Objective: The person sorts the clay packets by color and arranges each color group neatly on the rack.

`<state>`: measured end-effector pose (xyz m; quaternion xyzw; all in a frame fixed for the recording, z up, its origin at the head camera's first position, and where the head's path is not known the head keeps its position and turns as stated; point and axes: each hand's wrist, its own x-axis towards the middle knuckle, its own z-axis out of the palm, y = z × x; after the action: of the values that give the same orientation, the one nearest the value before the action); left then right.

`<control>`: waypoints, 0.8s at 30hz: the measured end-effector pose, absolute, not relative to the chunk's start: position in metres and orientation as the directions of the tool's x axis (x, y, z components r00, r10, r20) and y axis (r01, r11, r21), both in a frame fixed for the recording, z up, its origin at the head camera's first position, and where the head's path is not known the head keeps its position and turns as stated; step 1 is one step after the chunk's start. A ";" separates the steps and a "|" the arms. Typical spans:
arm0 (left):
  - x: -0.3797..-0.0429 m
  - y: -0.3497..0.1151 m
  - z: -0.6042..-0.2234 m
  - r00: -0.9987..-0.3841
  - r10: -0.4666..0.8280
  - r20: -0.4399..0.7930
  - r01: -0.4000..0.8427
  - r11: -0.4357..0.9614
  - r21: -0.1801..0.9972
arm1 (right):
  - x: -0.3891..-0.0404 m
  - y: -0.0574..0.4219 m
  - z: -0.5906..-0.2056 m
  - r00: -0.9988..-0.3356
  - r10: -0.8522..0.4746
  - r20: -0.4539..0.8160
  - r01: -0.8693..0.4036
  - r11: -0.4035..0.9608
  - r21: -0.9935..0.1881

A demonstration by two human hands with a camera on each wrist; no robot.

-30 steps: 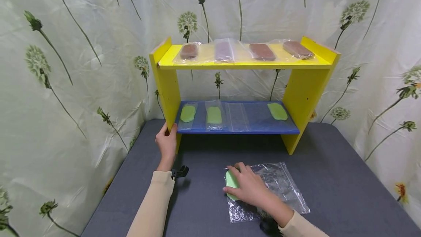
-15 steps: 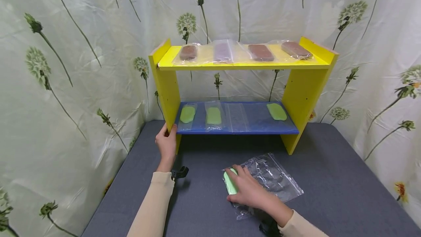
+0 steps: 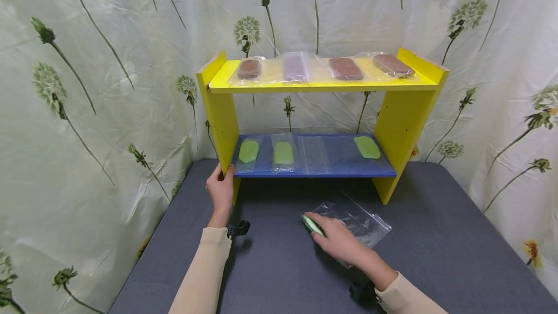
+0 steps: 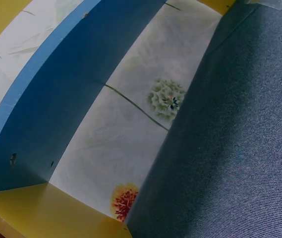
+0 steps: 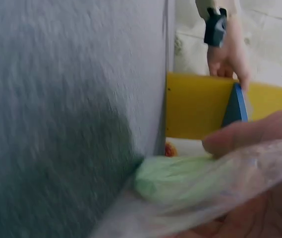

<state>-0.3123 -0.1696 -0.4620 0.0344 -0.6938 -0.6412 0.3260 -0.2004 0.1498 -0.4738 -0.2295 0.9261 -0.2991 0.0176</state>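
On the grey worktop [image 3: 436,236], just in front of the yellow shelf unit [image 3: 403,115], a green bar [image 3: 313,224] sits inside a clear zip bag [image 3: 362,219]. Right hand [image 3: 337,241] grips the bag at the bar's end, fingers [image 3: 320,219] curled over it and pinching bar and plastic together; in the right wrist view the green bar [image 5: 180,181] shows through the bag film [image 5: 240,188] with a fingertip pressed on top. Bag looks lifted at the held end, rest trailing toward the shelf unit's right leg; cannot tell if the far end touches the worktop.

Left hand [image 3: 221,190] is at the shelf unit's left upright, thumb and fingers wrapped round its front edge near the blue lower shelf [image 3: 340,159]. Left wrist view shows only the underside of that blue shelf [image 4: 81,84], the curtain and worktop, no fingers.

On the blue lower shelf: two bagged green bars [image 3: 249,150] [image 3: 284,152] at the left, an empty-looking clear bag [image 3: 315,154] beside them, another green bar [image 3: 367,147] at the right end. On the shelf unit's yellow top: four brownish bars in clear bags, left to right [image 3: 250,69], [image 3: 295,68], [image 3: 346,69], [image 3: 393,65].

Behind and to both sides of the shelf unit hangs a pale curtain [image 3: 87,86] printed with dandelions. Both forearms wear beige sleeves [image 3: 205,270], each with a black strap at the wrist.
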 end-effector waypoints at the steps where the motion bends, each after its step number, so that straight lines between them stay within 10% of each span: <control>1: -0.312 -0.170 -0.462 -0.785 -0.467 0.408 0.370 0.175 0.912 | -0.202 0.152 -0.473 -0.902 -0.421 0.100 -0.398 0.718 -0.570; 24: -0.312 -0.169 -0.462 -0.785 -0.464 0.411 0.374 0.173 0.911 | -0.201 0.160 -0.478 -0.907 -0.414 0.081 -0.422 0.887 -0.189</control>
<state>-0.3116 -0.1692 -0.4616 0.0324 -0.6929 -0.6420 0.3266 -0.2013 0.1600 -0.4780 -0.2150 0.9711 -0.1018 -0.0193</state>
